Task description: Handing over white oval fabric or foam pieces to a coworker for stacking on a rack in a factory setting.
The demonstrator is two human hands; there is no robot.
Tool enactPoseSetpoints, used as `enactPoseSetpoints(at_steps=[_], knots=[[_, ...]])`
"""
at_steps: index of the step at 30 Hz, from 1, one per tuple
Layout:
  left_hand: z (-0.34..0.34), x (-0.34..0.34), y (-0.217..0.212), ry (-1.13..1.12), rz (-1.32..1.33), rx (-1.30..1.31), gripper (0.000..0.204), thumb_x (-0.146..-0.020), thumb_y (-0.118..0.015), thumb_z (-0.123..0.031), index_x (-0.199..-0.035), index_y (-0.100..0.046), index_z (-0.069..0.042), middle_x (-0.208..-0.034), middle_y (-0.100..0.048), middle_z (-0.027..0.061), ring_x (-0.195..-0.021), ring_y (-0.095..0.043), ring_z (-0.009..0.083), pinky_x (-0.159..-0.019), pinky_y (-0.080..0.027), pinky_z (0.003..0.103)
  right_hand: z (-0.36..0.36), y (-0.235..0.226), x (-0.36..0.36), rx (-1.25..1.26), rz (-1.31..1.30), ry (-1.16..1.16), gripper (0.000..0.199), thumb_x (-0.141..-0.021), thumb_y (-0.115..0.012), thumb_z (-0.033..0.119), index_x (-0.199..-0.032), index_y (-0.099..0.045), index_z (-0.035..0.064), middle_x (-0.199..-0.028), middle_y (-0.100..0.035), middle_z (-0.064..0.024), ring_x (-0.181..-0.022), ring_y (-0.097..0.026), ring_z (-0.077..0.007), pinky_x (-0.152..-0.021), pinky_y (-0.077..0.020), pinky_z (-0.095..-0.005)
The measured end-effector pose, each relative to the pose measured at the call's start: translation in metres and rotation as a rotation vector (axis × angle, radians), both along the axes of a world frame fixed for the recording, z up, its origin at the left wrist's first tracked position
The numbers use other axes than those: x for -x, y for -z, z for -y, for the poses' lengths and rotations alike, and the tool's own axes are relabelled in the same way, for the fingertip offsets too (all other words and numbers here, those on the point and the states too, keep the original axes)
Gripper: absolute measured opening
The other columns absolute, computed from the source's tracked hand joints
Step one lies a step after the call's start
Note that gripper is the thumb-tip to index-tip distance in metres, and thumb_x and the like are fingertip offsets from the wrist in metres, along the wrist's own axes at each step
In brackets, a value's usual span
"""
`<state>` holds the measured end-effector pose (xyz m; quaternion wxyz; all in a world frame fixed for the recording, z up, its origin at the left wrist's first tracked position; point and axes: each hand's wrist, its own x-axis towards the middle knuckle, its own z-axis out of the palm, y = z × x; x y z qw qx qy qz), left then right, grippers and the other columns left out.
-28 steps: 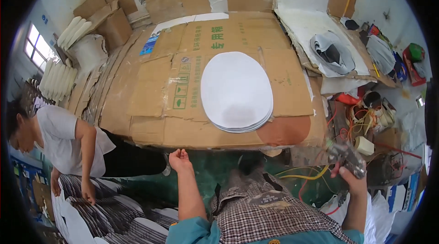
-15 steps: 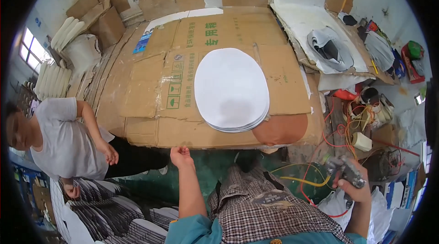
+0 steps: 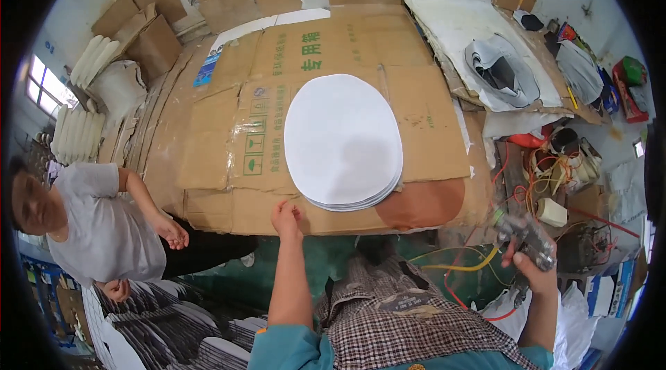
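Note:
A stack of white oval sheets lies on the flattened cardboard that covers the table. My left hand is over the near table edge, just left of the stack's lower end and apart from it. Its fingers are curled in, and I see nothing in them. At the right, beyond the table's near edge, my right hand grips a spray gun with a yellow hose running to it. The gun's front end points up and to the left, toward the table.
A person in a light T-shirt stands at the left. Beside them are piled black-and-white sheets. A brown patch marks the cardboard's near right. Tangled red and orange hoses lie to the right, below a rolled grey-white sheet.
My left hand has moved up over the table edge, closer to the stack. The spray gun stays in my right hand. The other person's hands have shifted slightly, and the whole view has tilted a little.

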<state>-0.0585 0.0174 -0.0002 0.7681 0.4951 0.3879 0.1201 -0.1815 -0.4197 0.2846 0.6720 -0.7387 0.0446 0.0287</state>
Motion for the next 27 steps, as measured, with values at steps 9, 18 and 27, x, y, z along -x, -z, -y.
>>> enactPoseSetpoints(at_steps=[9, 18, 27], knots=[[0.017, -0.056, 0.014, 0.165, -0.261, -0.954, 0.025, -0.073, -0.058, -0.011, -0.095, -0.065, -0.001, -0.079, -0.06, 0.0089, -0.072, -0.058, 0.0227, -0.069, -0.047, 0.034, 0.034, -0.006, -0.014, 0.013, -0.089, 0.026, 0.055, -0.071, -0.07, 0.008, -0.119, -0.047, -0.0044, -0.082, -0.06, -0.0118, -0.074, -0.061, -0.0178, -0.061, -0.0529, -0.0307], [0.044, -0.066, 0.004, 0.28, -0.609, -1.379, 0.033, -0.07, -0.063, -0.02, -0.1, -0.064, -0.007, -0.1, -0.058, 0.0122, -0.098, -0.052, 0.03, -0.083, -0.041, 0.045, 0.04, 0.007, -0.055, 0.015, -0.044, -0.165, 0.056, -0.069, -0.072, 0.015, -0.116, -0.049, -0.005, -0.08, -0.061, -0.0122, -0.067, -0.061, -0.0181, -0.059, -0.0506, -0.0296], [0.05, -0.075, -0.007, 0.311, -0.682, -1.332, 0.022, -0.071, -0.061, -0.018, -0.089, -0.065, -0.008, -0.093, -0.06, 0.0134, -0.091, -0.055, 0.0305, -0.079, -0.041, 0.044, 0.077, 0.012, -0.068, 0.098, -0.004, -0.339, 0.058, -0.071, -0.071, 0.014, -0.122, -0.047, 0.0013, -0.079, -0.061, -0.0115, -0.067, -0.061, -0.0184, -0.06, -0.0501, -0.0297]])
